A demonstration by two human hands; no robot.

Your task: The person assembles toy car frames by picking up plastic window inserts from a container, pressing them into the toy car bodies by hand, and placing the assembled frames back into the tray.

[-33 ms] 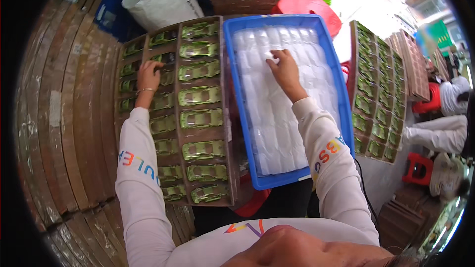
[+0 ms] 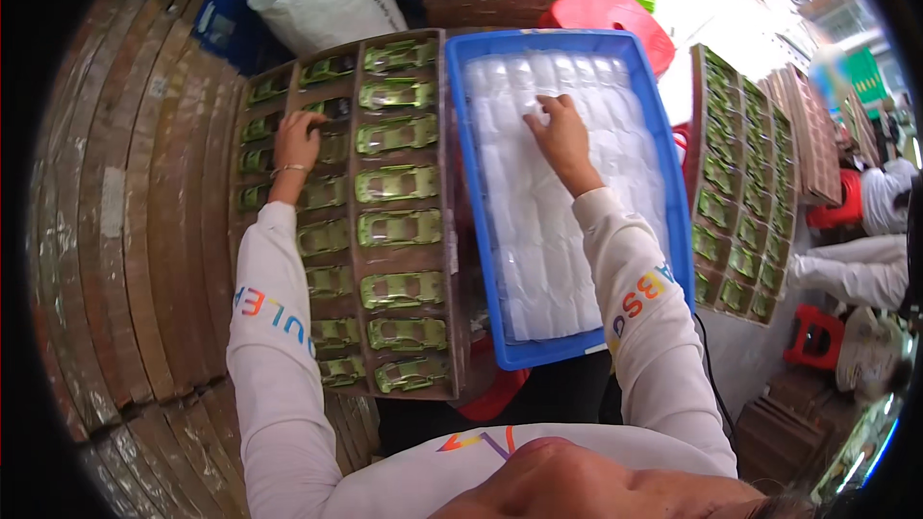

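My left hand [image 2: 297,143] is over the brown compartment tray [image 2: 450,231], its fingers curled down beside a dark-topped green toy car [image 2: 332,109]. Whatever the fingertips pinch is hidden under them. Rows of green toy cars [image 2: 400,229] fill the tray, several at the far left looking darker. To the right stands a blue bin [image 2: 478,259] with rows of white, translucent plastic pieces [image 2: 538,259]. Above these pieces my right hand [image 2: 562,139] has thumb and forefinger bent toward each other; anything small and pale between them blends into the white below.
Stacked brown trays [image 2: 125,231] wall the left side. A white sack [image 2: 327,0] and a red stool [image 2: 615,19] stand beyond. Another tray of green cars [image 2: 735,202] lies at the right, near a person in pale clothes [image 2: 851,264]. A black cable [image 2: 709,365] hangs beside the bin.
The whole view has shifted slightly, moving the tray and bin to the right in the picture. My left fingers are curled a little more over the cars. The right hand stays above the white pieces.
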